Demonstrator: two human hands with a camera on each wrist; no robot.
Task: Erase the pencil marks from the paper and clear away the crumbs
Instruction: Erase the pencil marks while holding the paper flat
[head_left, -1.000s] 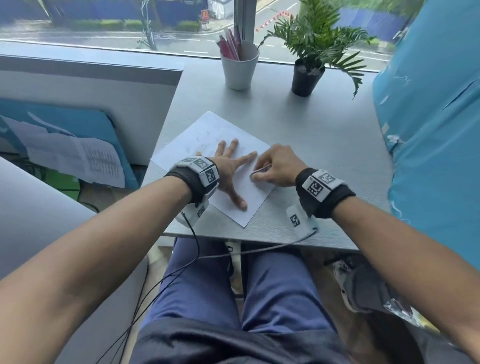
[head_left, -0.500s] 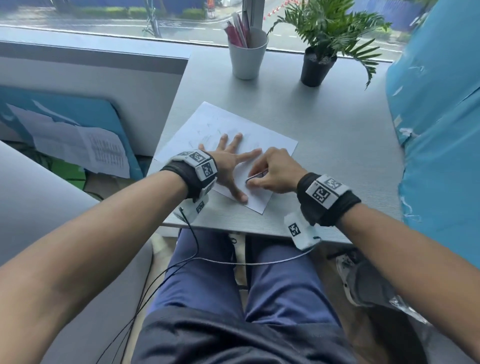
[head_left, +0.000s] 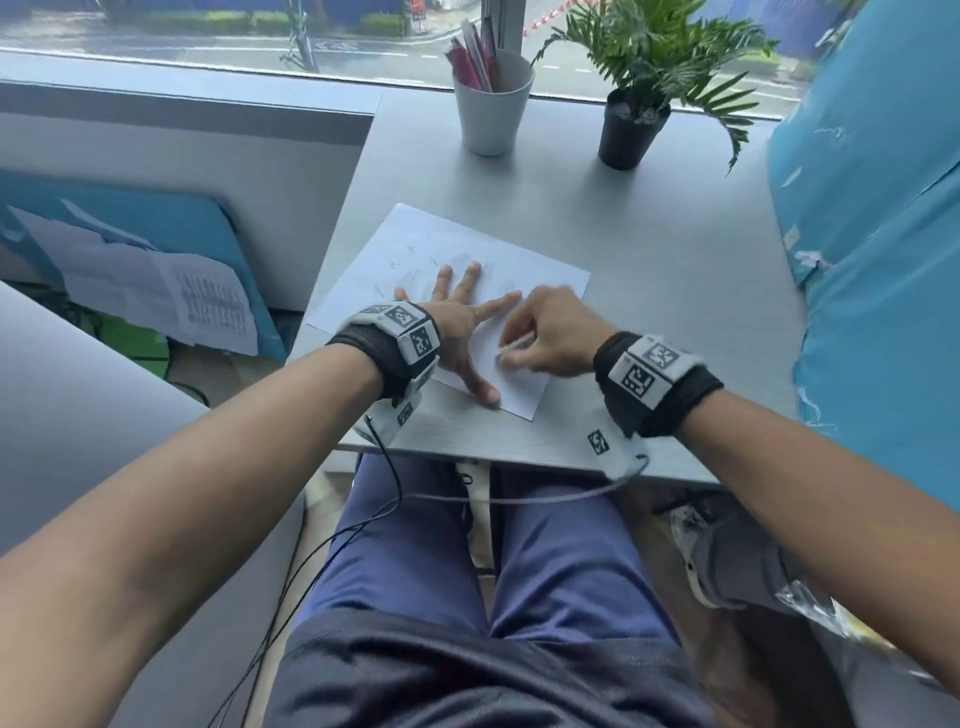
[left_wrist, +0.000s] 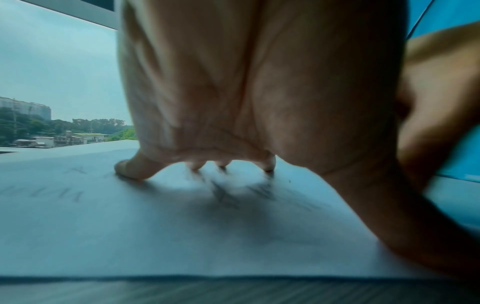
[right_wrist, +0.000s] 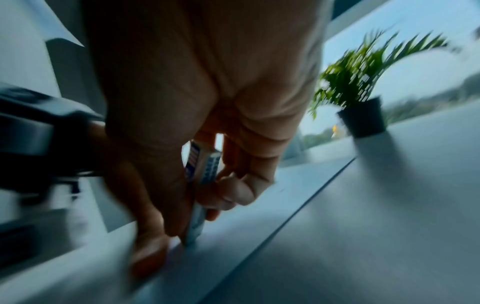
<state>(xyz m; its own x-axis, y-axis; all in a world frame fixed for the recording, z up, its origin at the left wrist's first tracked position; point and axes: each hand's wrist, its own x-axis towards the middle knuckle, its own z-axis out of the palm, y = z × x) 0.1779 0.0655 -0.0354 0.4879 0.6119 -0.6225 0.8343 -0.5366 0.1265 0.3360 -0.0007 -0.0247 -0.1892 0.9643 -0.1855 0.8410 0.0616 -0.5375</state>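
A white sheet of paper (head_left: 467, 260) with faint pencil marks (left_wrist: 223, 195) lies skewed on the grey desk (head_left: 649, 234). My left hand (head_left: 462, 322) lies flat on the sheet with fingers spread, pressing it down. Just to its right, my right hand (head_left: 540, 338) pinches a white eraser (right_wrist: 200, 185) in a blue-printed sleeve, its lower end touching the paper near the sheet's near corner. In the head view only a pale sliver of the eraser (head_left: 511, 349) shows under the fingers. The right hand is blurred by motion. No crumbs can be made out.
A pale cup (head_left: 491, 109) holding pens and a small potted plant (head_left: 628, 124) stand at the back of the desk by the window. A blue padded surface (head_left: 883, 260) rises along the right side. The desk's near edge (head_left: 519, 457) is above my lap.
My right hand has kept shifting the eraser in short strokes over the near part of the sheet. The left hand stays pressed in place. The head view has tilted slightly.
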